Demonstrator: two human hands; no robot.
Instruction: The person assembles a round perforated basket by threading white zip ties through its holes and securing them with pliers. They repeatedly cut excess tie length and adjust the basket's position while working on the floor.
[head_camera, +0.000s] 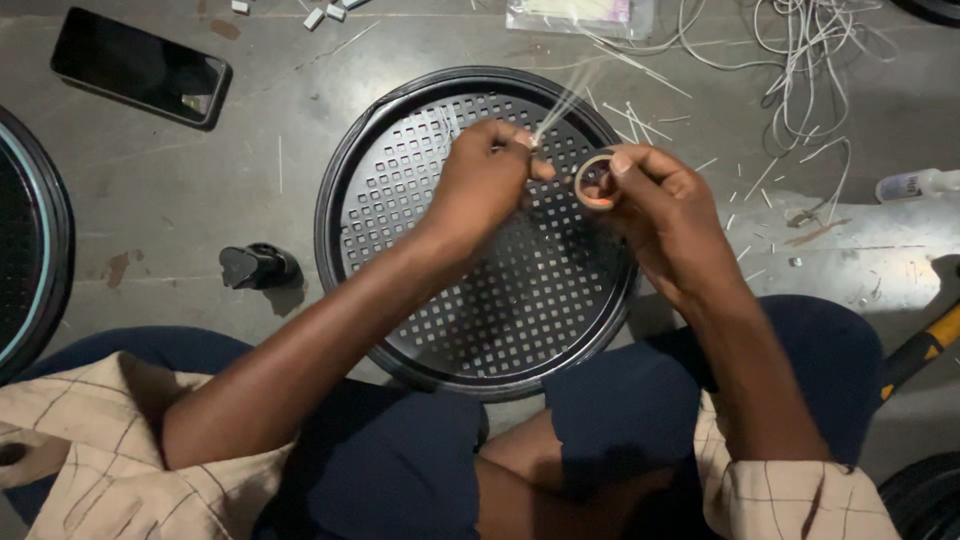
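My right hand (655, 205) pinches a small pale ring of tape (592, 180) between thumb and fingers. My left hand (485, 180) is beside it, fingers closed on a thin pale strip (565, 100) that blurs upward from the fingertips. Both hands hover over a round black perforated grille (400, 180) lying flat on the grey floor in front of my crossed legs.
A black phone (140, 68) lies at the upper left. A small black part (258, 266) sits left of the grille. White wires (800, 50) and cut bits litter the upper right, near a small white bottle (915, 185). Another round grille (30, 240) shows at the left edge.
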